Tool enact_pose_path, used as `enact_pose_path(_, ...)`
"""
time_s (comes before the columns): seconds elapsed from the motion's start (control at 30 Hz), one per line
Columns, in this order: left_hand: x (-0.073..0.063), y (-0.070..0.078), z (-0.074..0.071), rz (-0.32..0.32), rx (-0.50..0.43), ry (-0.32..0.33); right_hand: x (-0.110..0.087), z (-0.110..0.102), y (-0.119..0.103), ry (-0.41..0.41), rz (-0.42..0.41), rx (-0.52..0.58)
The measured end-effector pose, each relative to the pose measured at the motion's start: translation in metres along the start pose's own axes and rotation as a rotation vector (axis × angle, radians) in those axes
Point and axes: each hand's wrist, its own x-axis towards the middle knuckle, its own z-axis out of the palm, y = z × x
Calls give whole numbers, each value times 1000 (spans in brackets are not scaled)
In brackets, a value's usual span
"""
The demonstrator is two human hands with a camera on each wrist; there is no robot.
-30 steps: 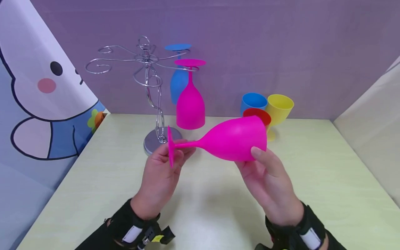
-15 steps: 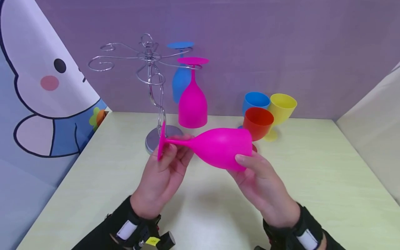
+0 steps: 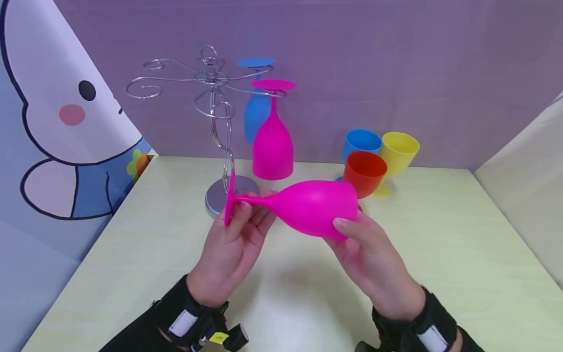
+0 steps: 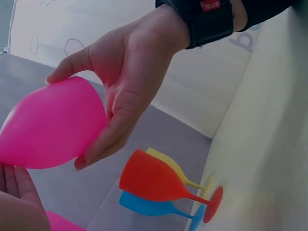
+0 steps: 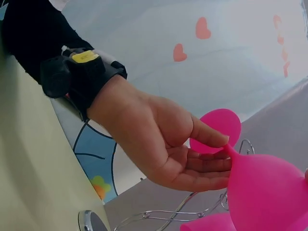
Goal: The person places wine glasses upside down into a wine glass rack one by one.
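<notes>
A pink goblet (image 3: 314, 208) lies sideways in the air between both hands, its foot to the left and its rim to the right. My left hand (image 3: 230, 252) pinches the stem near the foot between thumb and fingers, which the right wrist view shows closely. The right hand (image 3: 374, 259) grips the bowl by the rim, thumb on the near side and fingers beneath; the left wrist view shows this grip. Behind the goblet stands a silver wire rack (image 3: 213, 80). From its right arms a second pink goblet (image 3: 272, 151) and a blue goblet (image 3: 256, 117) hang upside down.
Upright at the back right of the pale table (image 3: 462, 254) stand a red goblet (image 3: 362, 178), a yellow goblet (image 3: 401, 151) and another blue goblet (image 3: 358, 139), close together. The rack's round base (image 3: 215, 198) is just beyond the left hand. A purple backdrop (image 3: 396, 63) rises behind.
Both hands have brought the held goblet slightly left, its rim end lower than before, so the red goblet shows more. In the last half second it has hardly moved.
</notes>
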Motion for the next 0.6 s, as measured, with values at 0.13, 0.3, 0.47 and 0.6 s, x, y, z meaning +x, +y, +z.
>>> enact_pose_path(0.13,1,2,1,2,-5,-24,-1,-1,-2,-40,-13,-33)
enact_pose_path(0.3,2,4,1,15,-1,-41,-1,-1,-5,-59,-7,-83)
enact_pose_path(0.47,3,4,0,16,2,-56,-1,-2,-6,-79,1,-115)
enact_pose_path(0.6,2,5,1,32,27,-27,0,-2,-5,-85,19,-136)
